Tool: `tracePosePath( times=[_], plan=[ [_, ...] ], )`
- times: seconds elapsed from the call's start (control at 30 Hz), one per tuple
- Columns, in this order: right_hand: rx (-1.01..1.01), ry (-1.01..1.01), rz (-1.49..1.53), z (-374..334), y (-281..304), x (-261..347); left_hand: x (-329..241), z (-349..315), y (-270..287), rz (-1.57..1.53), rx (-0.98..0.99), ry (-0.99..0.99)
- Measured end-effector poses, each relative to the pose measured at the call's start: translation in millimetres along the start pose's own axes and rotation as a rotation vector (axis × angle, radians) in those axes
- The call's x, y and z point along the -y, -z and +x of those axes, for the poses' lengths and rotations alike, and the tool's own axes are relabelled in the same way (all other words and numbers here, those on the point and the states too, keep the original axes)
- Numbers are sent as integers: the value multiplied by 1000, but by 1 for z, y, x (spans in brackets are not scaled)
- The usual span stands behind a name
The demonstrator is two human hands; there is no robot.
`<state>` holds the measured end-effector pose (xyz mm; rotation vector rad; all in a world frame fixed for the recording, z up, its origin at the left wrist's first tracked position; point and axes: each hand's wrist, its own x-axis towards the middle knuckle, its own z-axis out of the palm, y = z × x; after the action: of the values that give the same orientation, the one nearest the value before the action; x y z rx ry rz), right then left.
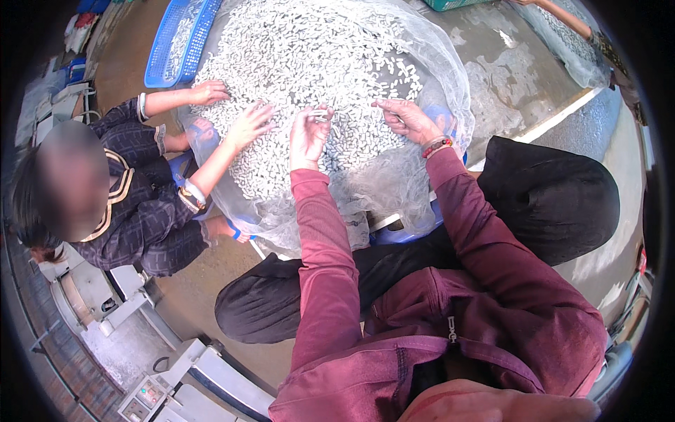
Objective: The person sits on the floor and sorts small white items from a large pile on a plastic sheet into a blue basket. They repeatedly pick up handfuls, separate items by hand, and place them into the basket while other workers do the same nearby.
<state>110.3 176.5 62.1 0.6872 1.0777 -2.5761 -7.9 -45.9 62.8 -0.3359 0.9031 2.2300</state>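
Observation:
A wide heap of small, short silvery-white pieces (pixel 295 63), shaped like little cylinders, lies spread on a sheer whitish net (pixel 404 183) in front of me. My left hand (pixel 308 141) is raised over the near part of the heap, palm partly up. Its fingers are closed on a few of the small pieces (pixel 320 114). To the right, my right hand (pixel 413 123) hovers over the heap's edge with thumb and forefinger pinched together. What sits in that pinch is too small to make out. A beaded bracelet (pixel 437 146) circles my right wrist.
At the left, another person (pixel 151 211) has both hands on the same heap. A blue slotted basket (pixel 153 70) with more pieces stands at the far left. A green basket edge (pixel 450 3) and a third person's arm (pixel 566 20) show at the far right. Grey machinery (pixel 151 394) stands lower left.

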Motion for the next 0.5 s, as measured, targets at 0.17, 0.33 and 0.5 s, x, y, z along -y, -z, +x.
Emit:
tracePosePath(
  times=[0.17, 0.33, 0.5],
  plan=[
    [4, 168, 281, -4, -1, 9, -19, -13, -32, -515, 441, 6],
    [394, 382, 290, 2, 0, 37, -113, -26, -96, -116, 547, -69],
    [-60, 261, 379, 0, -3, 36, -162, -52, -130, 32, 638, -168]
  ],
)
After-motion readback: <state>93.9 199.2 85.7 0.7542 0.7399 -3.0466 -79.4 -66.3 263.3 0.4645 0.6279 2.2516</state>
